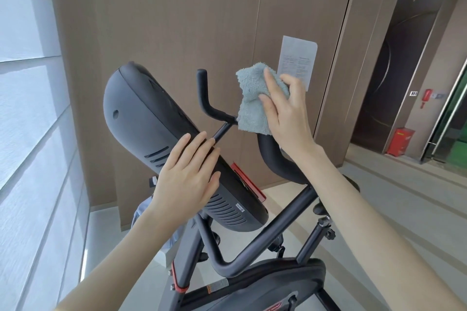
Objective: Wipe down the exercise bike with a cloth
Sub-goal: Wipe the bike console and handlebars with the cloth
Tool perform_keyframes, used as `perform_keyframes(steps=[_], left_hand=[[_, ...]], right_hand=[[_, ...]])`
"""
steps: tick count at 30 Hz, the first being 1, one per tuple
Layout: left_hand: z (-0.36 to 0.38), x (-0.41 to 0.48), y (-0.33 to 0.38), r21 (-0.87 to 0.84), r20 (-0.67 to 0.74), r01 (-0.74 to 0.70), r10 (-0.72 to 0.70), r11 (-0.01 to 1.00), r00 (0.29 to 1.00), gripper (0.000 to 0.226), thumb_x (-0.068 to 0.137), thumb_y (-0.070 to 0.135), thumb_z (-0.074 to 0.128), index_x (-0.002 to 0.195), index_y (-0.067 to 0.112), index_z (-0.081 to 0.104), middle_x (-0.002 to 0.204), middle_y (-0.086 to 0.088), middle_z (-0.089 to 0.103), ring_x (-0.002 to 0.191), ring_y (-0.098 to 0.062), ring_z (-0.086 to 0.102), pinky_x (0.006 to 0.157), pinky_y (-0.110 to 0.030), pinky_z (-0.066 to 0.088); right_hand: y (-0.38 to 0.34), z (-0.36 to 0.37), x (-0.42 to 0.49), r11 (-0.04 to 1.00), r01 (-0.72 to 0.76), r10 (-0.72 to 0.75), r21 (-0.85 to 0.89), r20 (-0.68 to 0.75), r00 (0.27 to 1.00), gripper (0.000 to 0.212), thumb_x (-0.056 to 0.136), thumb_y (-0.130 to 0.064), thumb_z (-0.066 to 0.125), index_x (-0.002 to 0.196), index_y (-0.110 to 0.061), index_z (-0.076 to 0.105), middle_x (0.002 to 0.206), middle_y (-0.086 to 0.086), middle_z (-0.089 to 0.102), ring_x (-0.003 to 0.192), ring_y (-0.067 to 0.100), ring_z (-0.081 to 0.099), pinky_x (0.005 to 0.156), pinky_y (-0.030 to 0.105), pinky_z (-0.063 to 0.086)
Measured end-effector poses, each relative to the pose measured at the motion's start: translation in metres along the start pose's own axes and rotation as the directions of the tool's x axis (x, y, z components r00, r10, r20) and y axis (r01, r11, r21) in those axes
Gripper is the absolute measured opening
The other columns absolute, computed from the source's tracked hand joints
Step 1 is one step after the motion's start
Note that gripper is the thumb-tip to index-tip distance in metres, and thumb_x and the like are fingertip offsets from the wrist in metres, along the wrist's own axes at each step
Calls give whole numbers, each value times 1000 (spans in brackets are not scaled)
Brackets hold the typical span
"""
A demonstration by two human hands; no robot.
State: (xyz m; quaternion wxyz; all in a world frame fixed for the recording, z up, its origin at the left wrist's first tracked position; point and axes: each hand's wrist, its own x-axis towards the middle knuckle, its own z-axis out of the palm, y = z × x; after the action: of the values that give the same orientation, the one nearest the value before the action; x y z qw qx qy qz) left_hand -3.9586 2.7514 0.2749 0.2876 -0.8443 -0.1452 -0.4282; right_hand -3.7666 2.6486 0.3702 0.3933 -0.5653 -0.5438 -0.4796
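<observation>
Right hand [286,111] clamps the cloth [255,98] around the bike's handlebar [274,156]; left hand [188,179], fingers spread flat, steadies the console [141,118] back. Progress: approx. early; frame [275,235], seat etc. probably unwiped.

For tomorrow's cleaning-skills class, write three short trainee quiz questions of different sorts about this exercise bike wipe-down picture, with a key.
1. True or false: the right hand holds the cloth.
2. Multiple choice: the left hand rests flat on A) the seat, B) the back of the console, C) the floor.
3. Fill in: the cloth's colour is light ____.

Key: 1 true. 2 B. 3 blue; it hangs against the right handlebar, while the left handlebar stands bare.
</observation>
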Motion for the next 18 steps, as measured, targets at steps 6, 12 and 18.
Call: perform_keyframes(steps=[6, 12, 18], left_hand=[[-3, 2, 2, 0, -10, -1, 1, 1000, 1000, 41, 92, 30, 45, 117, 4, 65, 126, -15, 61, 128, -33, 48, 113, -48, 24], [-3, 3, 6, -5, -11, 18, -18, 1000, 1000, 41, 92, 30, 45, 115, 4, 66, 124, -16, 62, 126, -35, 49, 113, -50, 25], [-4, 3, 4, -3, 20, 19, -19, 1000, 1000, 41, 91, 30, 48, 116, 4, 66, 125, -16, 61, 128, -34, 47, 113, -50, 24]], right_hand=[[-1, -10, -71, 997, -81, 81, -3, 105, 991, 49, 96, -20, 44, 136, 7, 37, 112, 25, 50, 97, 29, 54, 81, 33, 49], [-7, -16, -76, 993, -116, 118, -17, 133, 984, 48, 96, -19, 46, 135, 7, 40, 112, 26, 51, 100, 33, 54, 85, 36, 48], [-10, 2, 0, 943, -295, 285, 156, 83, 955, 47, 98, -21, 43, 138, 2, 38, 116, 17, 47, 108, 25, 47, 95, 29, 38]])
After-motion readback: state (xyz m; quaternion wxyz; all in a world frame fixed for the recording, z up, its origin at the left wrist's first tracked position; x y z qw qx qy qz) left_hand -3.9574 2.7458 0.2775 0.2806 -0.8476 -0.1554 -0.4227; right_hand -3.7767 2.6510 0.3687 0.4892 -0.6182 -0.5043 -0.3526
